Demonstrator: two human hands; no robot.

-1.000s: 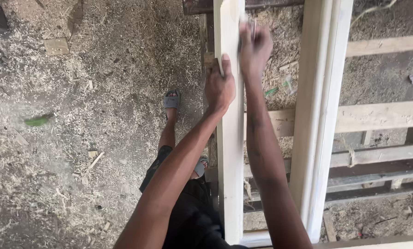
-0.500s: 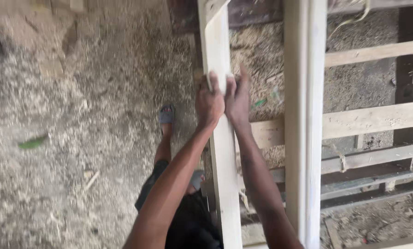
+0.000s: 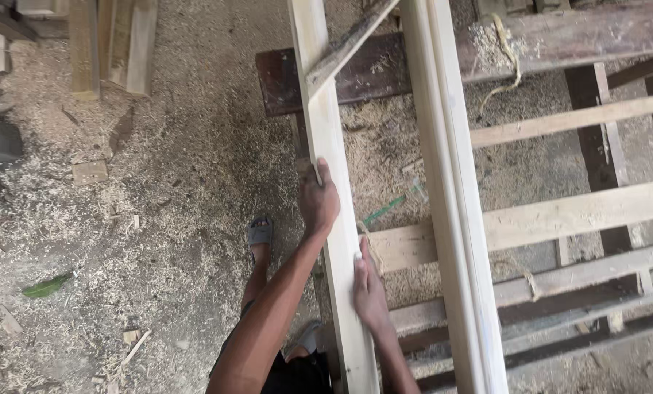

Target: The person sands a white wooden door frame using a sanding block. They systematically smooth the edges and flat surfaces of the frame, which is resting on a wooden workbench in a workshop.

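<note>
The left hand [image 3: 318, 204] keeps a closed grip on the left edge of the plank [image 3: 331, 182]; the right hand [image 3: 368, 286] presses the right edge, grip unclear, the post [image 3: 450, 219] nearby.

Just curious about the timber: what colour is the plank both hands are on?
Pale cream, unfinished wood plank, seen best in the head view.

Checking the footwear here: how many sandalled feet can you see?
2: one grey sandal on the sawdust floor left of the pale plank; another lower, partly hidden behind the left arm.
</note>
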